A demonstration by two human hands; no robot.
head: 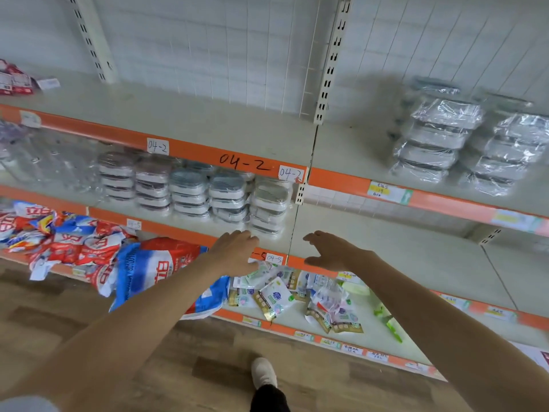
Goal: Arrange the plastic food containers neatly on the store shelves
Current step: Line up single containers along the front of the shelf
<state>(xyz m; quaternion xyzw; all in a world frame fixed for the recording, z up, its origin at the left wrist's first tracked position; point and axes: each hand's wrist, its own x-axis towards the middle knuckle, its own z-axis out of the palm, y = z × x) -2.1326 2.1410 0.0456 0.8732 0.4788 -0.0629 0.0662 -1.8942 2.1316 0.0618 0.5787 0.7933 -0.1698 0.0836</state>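
Note:
Several stacks of wrapped plastic food containers [225, 197] stand in a row on the middle shelf [356, 233], under the orange rail marked 04-2. Two more stacks of wrapped containers [439, 138] sit on the upper shelf at the right. My left hand [237, 251] hovers empty with relaxed fingers just in front of the rightmost stack [269, 203]. My right hand [329, 251] is spread and empty over the bare part of the middle shelf, to the right of that stack.
Clear plastic bottles [44, 156] fill the left of the middle shelf. Red and blue detergent bags [98, 254] and small sachets [297, 295] lie on the lower shelf. White slotted uprights [329, 60] divide the bays. My shoe [263, 373] stands on the wooden floor.

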